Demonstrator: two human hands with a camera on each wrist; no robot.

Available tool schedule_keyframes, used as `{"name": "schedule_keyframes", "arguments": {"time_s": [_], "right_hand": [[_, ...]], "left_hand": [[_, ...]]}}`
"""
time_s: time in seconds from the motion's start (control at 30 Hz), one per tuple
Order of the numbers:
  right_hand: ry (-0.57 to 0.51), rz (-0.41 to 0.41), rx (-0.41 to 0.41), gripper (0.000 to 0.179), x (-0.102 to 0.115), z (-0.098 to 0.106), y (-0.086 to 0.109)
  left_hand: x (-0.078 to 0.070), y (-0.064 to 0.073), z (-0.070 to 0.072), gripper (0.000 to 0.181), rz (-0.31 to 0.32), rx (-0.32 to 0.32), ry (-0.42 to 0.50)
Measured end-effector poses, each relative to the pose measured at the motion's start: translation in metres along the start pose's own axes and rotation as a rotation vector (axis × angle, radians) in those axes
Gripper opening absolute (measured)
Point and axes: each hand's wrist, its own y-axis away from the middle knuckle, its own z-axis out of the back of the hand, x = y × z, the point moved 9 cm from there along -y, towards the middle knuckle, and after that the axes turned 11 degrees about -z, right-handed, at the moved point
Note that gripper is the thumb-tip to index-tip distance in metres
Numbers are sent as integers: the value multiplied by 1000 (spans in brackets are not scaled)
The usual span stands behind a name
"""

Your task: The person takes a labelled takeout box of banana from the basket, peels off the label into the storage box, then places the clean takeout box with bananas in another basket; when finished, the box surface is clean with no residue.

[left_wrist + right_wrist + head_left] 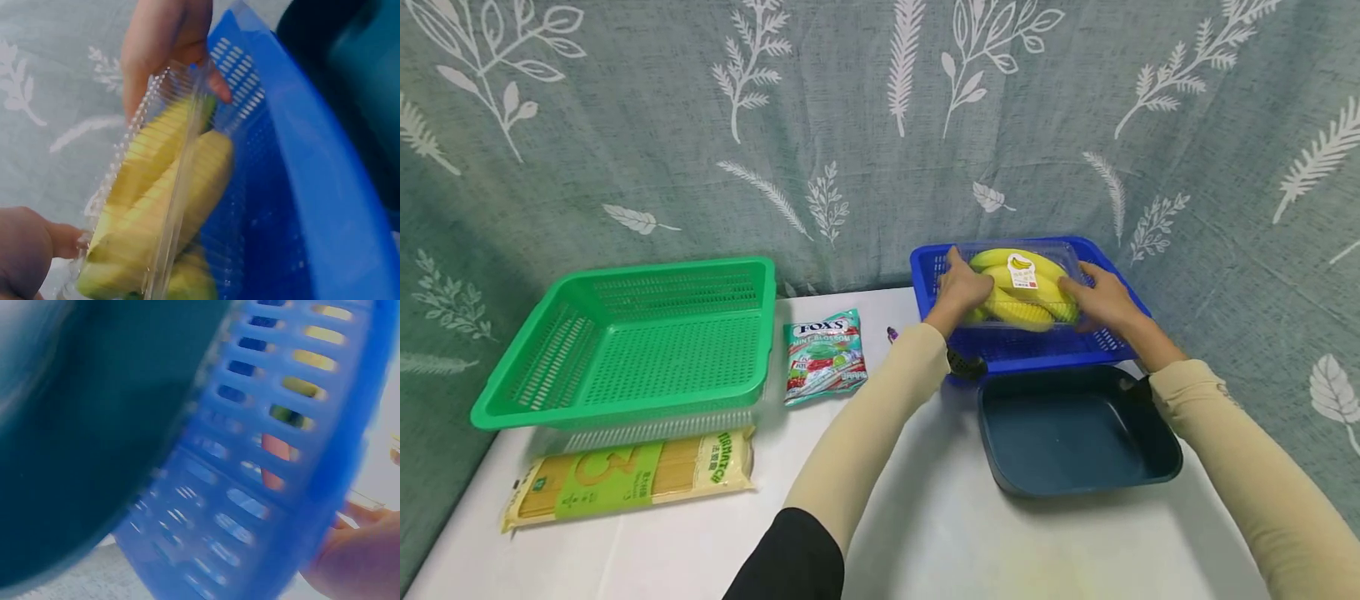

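Observation:
A clear plastic box of bananas (1018, 287) with a white label is held between both hands over the blue basket (1007, 354). My left hand (962, 287) grips its left end, the thumb along the near side. At the other end my right hand (1105, 298) holds the box with fingers round the edge. In the left wrist view the bananas (156, 206) show through the ribbed plastic, tilted beside the basket wall. Through the slots of the basket (250, 487), the right wrist view shows parts of the right hand's fingers and yellow fruit.
A dark teal tub (1078, 433) stands just in front of the blue basket. To the left are a green basket (677, 350), a pack of spaghetti (632, 475) and a bag of Fox's candy (825, 357). A patterned curtain (850, 150) hangs behind the table.

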Motion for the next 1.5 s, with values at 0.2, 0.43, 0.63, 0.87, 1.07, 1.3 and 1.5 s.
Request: {"name": "schedule_keyframes", "arguments": {"time_s": [0.2,0.43,0.63,0.87,1.07,1.3,1.5], "right_hand": [[11,59,-15,87,15,3,7],[15,79,-14,88,45,-5,17],[31,104,-29,89,72,-12,25],[34,150,-21,90,98,-25,39],[49,174,-45,90,116,-32,57],[66,229,-75,90,140,-39,85],[80,277,-67,87,153,-53,110]], "left_hand": [[-11,6,19,87,-43,-8,-63],[-13,12,48,85,-71,23,-33],[-16,24,77,86,-125,14,8],[-16,43,111,87,-185,-40,-44],[-20,66,137,87,-187,-26,-55],[-26,100,170,90,-196,-59,-138],[-19,128,192,89,-178,-94,-186]]}}
